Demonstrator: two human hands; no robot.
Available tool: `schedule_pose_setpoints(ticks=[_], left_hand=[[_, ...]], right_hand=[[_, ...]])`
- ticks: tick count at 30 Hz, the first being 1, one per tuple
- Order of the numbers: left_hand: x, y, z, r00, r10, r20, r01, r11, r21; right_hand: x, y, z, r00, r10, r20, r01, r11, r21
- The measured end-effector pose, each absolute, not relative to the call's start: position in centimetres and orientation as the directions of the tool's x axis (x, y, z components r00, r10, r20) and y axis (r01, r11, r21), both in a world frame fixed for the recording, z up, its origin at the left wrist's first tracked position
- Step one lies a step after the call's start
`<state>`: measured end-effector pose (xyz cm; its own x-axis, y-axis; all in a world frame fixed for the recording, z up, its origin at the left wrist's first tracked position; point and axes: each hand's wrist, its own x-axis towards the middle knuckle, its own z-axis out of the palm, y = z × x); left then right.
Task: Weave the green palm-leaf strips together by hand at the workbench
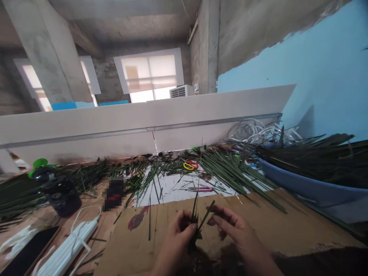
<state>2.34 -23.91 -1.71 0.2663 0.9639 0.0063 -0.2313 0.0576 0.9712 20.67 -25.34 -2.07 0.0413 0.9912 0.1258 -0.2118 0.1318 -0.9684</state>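
Observation:
Over the cardboard, my left hand (182, 234) is closed around a small bundle of folded dark green leaf strips (194, 218), with narrow tips pointing up and the lower part in shadow. One green leaf strip (206, 215) slants out of that bundle to the upper right. My right hand (230, 224) has its fingertips at this strip's upper part, thumb and index finger bent in a pinch. Beyond the hands, a pink-handled cutter or snips (204, 189) lies on a white sheet (172, 188). Scissors with yellow and red handles (189, 166) lie farther back among leaves.
A blue tub (304, 184) piled with leaves stands right. Long leaf strips (227, 168) cover the back. At left are a dark bottle (61, 195), a white power strip (69, 245) and a phone (31, 251). A white partition (184, 115) closes off the far side.

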Motion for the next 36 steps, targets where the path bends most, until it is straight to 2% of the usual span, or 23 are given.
schedule_pose_setpoints(ticks=[8, 13, 19, 22, 25, 28, 33, 36], left_hand=[[2.4, -24.6, -1.7, 0.327, 0.944, 0.053, -0.062, -0.034, 0.997], [2.6, -24.7, -1.6, 0.374, 0.914, 0.155, 0.077, -0.197, 0.977], [2.7, -25.0, -1.6, 0.335, 0.935, 0.119, 0.137, -0.173, 0.975], [2.7, -25.2, -1.3, 0.359, 0.927, 0.111, 0.127, -0.167, 0.978], [2.7, -25.4, -1.0, 0.366, 0.914, 0.172, 0.09, -0.219, 0.972], [2.8, -25.5, -1.0, 0.37, 0.917, 0.152, 0.095, -0.2, 0.975], [3.1, -25.3, -1.3, 0.342, 0.934, 0.104, 0.054, -0.13, 0.99], [3.2, -25.1, -1.6, 0.312, 0.949, 0.043, -0.024, -0.037, 0.999]], right_hand=[[20.3, -25.5, -1.4, 0.034, 0.985, 0.171, -0.155, 0.174, -0.972], [20.4, -25.3, -2.0, 0.07, 0.978, 0.197, -0.157, 0.206, -0.966], [20.4, -25.1, -2.2, 0.145, 0.954, 0.262, -0.104, 0.278, -0.955], [20.3, -25.3, -2.0, 0.167, 0.939, 0.301, -0.03, 0.31, -0.95], [20.2, -25.7, -1.8, 0.203, 0.901, 0.384, 0.122, 0.366, -0.922], [20.2, -25.9, -1.7, 0.211, 0.862, 0.461, 0.232, 0.414, -0.88], [19.7, -26.3, -2.0, 0.138, 0.827, 0.545, 0.216, 0.512, -0.831], [19.4, -26.8, -2.3, 0.053, 0.848, 0.527, 0.186, 0.51, -0.84]])
